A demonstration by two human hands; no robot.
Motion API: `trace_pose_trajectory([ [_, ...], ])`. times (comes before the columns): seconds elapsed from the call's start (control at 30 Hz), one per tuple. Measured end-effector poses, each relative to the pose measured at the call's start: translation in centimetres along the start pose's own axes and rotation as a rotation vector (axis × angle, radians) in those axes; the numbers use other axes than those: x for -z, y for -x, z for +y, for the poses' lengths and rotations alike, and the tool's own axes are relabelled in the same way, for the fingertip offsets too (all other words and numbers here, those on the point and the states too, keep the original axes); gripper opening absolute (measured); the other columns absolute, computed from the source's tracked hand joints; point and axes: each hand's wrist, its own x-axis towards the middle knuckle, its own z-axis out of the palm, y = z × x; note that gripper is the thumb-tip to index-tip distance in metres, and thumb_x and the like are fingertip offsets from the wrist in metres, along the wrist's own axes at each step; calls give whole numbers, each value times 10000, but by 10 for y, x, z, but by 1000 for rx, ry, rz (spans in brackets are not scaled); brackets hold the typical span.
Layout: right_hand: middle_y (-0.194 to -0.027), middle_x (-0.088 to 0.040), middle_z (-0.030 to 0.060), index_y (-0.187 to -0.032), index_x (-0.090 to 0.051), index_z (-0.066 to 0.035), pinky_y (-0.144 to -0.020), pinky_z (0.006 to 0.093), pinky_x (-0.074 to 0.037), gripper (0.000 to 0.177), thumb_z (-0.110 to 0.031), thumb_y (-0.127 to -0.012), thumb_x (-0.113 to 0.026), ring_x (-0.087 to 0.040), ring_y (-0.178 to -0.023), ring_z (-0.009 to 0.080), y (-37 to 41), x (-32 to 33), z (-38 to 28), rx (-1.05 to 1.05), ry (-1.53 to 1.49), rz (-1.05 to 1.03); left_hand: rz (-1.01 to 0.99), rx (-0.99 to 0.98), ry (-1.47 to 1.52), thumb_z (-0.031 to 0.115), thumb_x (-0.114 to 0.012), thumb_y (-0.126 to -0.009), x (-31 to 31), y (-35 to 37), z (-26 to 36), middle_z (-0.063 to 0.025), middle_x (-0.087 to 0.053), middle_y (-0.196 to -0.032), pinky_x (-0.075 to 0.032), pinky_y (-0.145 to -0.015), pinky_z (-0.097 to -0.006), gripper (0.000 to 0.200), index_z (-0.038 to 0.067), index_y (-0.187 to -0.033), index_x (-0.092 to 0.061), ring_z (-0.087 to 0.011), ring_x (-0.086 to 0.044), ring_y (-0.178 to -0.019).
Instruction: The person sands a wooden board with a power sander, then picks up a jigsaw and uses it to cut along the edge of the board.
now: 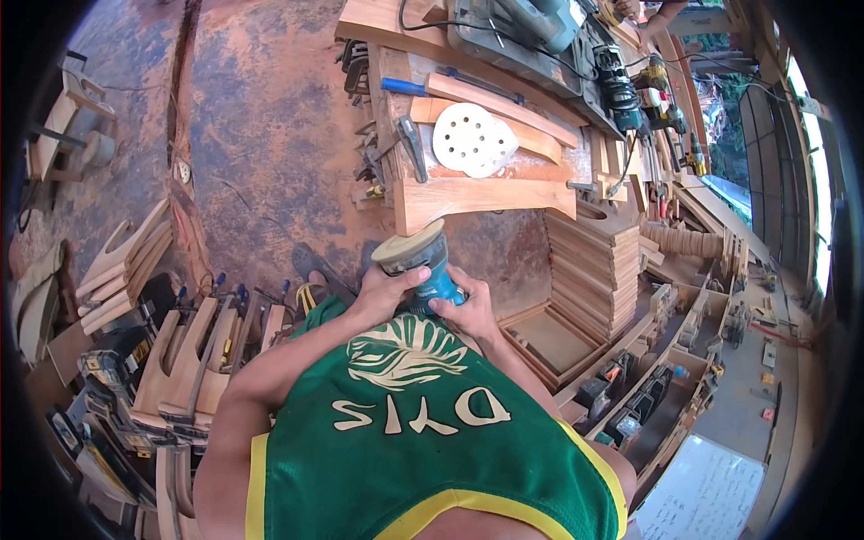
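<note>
Teal, the sander (436,286) filled your left hand (387,292) and right hand (470,310) mid-frame; sanding the board (486,198) seemingly called for steady, level pressure.

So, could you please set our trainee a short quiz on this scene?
1. True or false: the left hand and the right hand both hold the power sander.
2. What colour is the sander's body: a) red, b) teal, c) yellow?
3. Fill in: the white perforated discs lie on pieces of ____.

Key: 1. True; 2. b; 3. wood.
</note>
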Motion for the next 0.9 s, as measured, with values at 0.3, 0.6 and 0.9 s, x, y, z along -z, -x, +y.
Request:
trace_pose_trajectory([
  [0.3,-1262,-703,110,-1449,-614,33,-991,327,-518,740,-211,-792,-853,-653,-1106,165,2,4,-15,-46,40,-46,32,-13,-87,286,-885,-882,0,0,0,-50,-665,-1250,-537,-866,-286,693,32,-1434,-551,-134,-638,-1071],
  [0.6,-1247,-707,98,-1436,-622,32,-966,312,-526,728,-187,-783,-859,-647,-1084,139,-2,0,1,-38,-32,-47,22,-4,-77,159,-861,-873,3,-2,2,-95,-624,-1343,-579,-999,-388,729,52,-1487,-484,-221,-641,-1225],
  [0.9,-1150,-727,67,-1365,-655,28,-919,307,-536,656,-154,-762,-837,-639,-992,122,-6,0,-10,-93,-35,-75,58,-26,-194,211,-891,-853,-7,5,13,-47,-677,-1208,-550,-711,-259,692,38,-1432,-554,-120,-665,-990],
])
